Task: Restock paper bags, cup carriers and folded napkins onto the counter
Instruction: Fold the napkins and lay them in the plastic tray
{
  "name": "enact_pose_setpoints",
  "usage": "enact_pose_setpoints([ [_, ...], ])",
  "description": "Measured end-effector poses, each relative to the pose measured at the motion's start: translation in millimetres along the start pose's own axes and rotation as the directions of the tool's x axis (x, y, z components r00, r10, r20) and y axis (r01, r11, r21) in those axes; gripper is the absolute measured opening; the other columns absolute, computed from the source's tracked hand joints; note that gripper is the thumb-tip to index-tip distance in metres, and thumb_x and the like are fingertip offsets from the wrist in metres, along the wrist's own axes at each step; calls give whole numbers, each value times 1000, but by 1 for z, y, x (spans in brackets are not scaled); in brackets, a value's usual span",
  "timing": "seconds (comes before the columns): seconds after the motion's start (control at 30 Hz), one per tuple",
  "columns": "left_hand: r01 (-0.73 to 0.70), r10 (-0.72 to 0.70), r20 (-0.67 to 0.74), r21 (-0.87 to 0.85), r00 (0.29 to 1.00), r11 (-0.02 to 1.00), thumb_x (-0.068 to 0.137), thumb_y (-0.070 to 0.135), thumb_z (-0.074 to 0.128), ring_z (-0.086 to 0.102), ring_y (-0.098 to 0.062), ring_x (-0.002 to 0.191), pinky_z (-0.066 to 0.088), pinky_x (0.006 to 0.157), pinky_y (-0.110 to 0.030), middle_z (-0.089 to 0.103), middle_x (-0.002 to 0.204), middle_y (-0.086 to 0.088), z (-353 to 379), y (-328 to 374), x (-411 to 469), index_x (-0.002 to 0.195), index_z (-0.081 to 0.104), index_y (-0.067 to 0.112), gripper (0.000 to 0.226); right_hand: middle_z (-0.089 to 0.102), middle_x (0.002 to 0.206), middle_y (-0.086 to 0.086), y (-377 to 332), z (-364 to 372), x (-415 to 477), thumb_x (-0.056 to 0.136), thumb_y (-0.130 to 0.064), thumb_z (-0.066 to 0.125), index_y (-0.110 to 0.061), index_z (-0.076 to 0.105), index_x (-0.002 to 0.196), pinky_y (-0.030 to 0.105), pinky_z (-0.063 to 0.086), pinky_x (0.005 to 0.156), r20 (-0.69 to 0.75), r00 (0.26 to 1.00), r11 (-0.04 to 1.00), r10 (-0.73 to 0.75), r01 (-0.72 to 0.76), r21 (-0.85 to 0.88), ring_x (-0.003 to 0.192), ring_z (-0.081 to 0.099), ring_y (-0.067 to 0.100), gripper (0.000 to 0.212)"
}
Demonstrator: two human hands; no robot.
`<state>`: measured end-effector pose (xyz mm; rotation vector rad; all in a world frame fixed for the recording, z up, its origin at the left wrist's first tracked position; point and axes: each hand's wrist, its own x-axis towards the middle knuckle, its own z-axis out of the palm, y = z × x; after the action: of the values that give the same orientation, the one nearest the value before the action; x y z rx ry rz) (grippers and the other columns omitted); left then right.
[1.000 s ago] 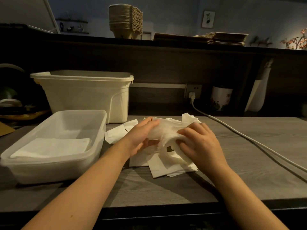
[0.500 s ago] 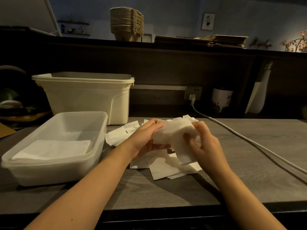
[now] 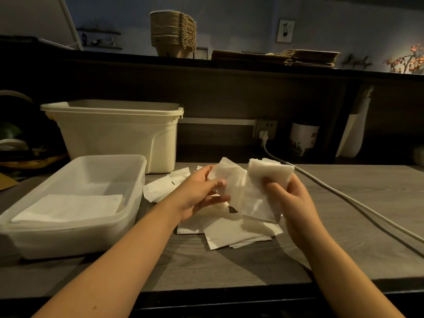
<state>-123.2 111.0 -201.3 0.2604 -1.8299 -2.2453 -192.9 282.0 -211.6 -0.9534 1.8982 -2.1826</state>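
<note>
Left hand (image 3: pixel 197 195) fingers are pinching a thin napkin (image 3: pixel 230 180); right hand (image 3: pixel 297 203) fingers are pinching a folded wad (image 3: pixel 270 171). Loose napkins (image 3: pixel 227 237) are lying on the bench (image 3: pixel 355 226) beneath the fingers.

Napkins (image 3: pixel 68 206) in tray (image 3: pixel 135 180) — bin (image 3: pixel 119 136) behind.

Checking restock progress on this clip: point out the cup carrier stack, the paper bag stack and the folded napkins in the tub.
cup carrier stack (image 3: pixel 172 31), head view, middle of its side
paper bag stack (image 3: pixel 312 59), head view, front edge
folded napkins (image 3: pixel 68 207), head view, top sheet's centre
</note>
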Motion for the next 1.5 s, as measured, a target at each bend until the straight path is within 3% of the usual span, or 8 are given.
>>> enact_pose_setpoints([
  [0.27,-234,260,-168,164,951,958,87,18,62,60,-14,96,54,70,-26,58,106,3,4,5,-2,99,52,38,25,68,88,-2,-6,1,1,77,-14,57,-22,58,101,33,57,68,163,980,928,111,-161,335,81,65,15,26],
  [0.37,-290,318,-200,161,926,944,86,20,63,62,-15,95,56,77,-33,61,104,4,6,6,0,101,50,38,27,72,77,-6,-8,3,-2,68,-23,61,-21,57,103,29,57,61,314,932,931,179,-263,252,69,68,14,35],
  [0.47,-342,363,-98,184,926,922,87,16,61,64,-13,93,56,74,-28,65,104,5,13,0,-2,104,49,36,28,72,87,-3,-4,9,-3,73,-21,61,-19,56,111,28,56,63,387,905,948,175,-262,182,79,69,17,37],
  [0.67,-327,330,-18,85,944,941,86,11,59,66,-14,92,57,76,-26,66,100,1,22,-7,-2,107,54,28,27,68,94,3,2,7,3,69,-19,61,-19,61,104,37,57,72,243,961,936,131,-200,289,86,66,18,35],
  [0.87,-264,265,-3,99,964,960,89,18,57,64,-19,101,57,77,-29,62,116,-8,23,-7,-2,109,52,32,25,71,84,-6,3,7,2,76,-18,61,-29,59,101,29,57,62,225,966,946,126,-185,267,77,69,12,28],
  [1.07,-345,362,-34,233,932,909,92,14,53,67,-8,85,57,69,-24,66,95,4,22,-10,-1,101,38,47,37,67,101,2,3,6,1,76,-25,63,-30,54,111,28,56,62,210,969,967,133,-173,185,79,69,16,36],
  [1.23,-244,259,-6,315,966,917,96,12,46,61,-4,84,53,62,-14,63,96,6,23,-10,-2,93,58,31,22,65,105,5,5,6,4,84,-21,60,-25,51,118,29,57,65,147,982,976,122,-146,162,85,68,19,36],
  [1.5,-151,138,69,270,988,951,86,49,45,63,-11,94,57,74,-27,65,101,3,28,-9,-9,104,59,26,32,66,105,1,8,5,4,84,-23,62,-31,53,111,36,57,73,59,996,995,70,-75,72,90,68,19,29],
])
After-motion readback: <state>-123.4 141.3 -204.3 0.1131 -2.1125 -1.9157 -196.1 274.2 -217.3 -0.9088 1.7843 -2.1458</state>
